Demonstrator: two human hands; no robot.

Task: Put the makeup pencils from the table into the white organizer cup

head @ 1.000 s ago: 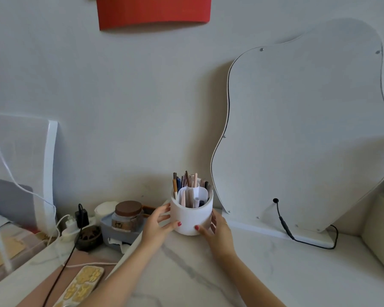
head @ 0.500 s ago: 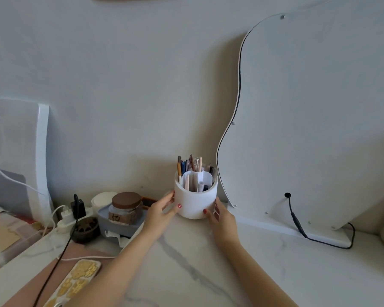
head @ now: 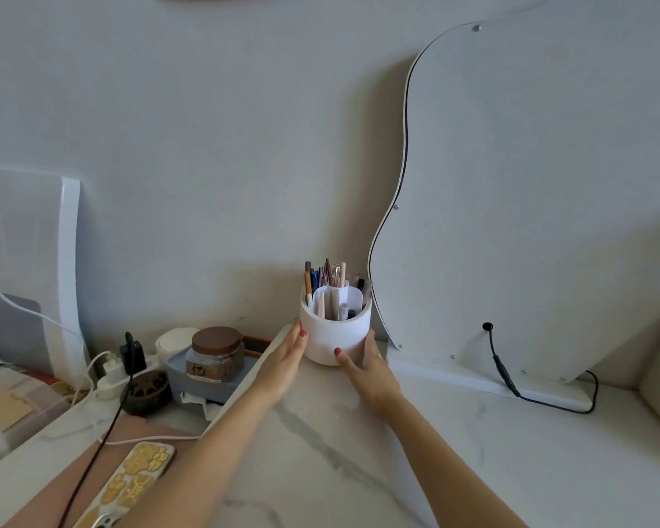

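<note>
The white organizer cup [head: 335, 335] stands upright on the marble table [head: 321, 451], close to the back wall. Several makeup pencils [head: 325, 278] stick up out of its compartments. My left hand [head: 284, 362] rests flat against the cup's left side. My right hand [head: 366, 369] cups its right front, thumb on the cup's wall. Both hands hold the cup between them. No loose pencils show on the table.
A wavy white mirror back [head: 530, 192] on a base leans right of the cup, its black cable [head: 511, 383] trailing on the table. Left are a brown-lidded jar [head: 215, 354] in a grey tray [head: 191, 381], chargers, a dark bowl [head: 145, 388] and a phone in a gold-patterned case [head: 130, 485].
Between my two hands, the cup has slid back toward the wall and mirror. The view has tilted down, so the red shape on the wall is gone from sight.
</note>
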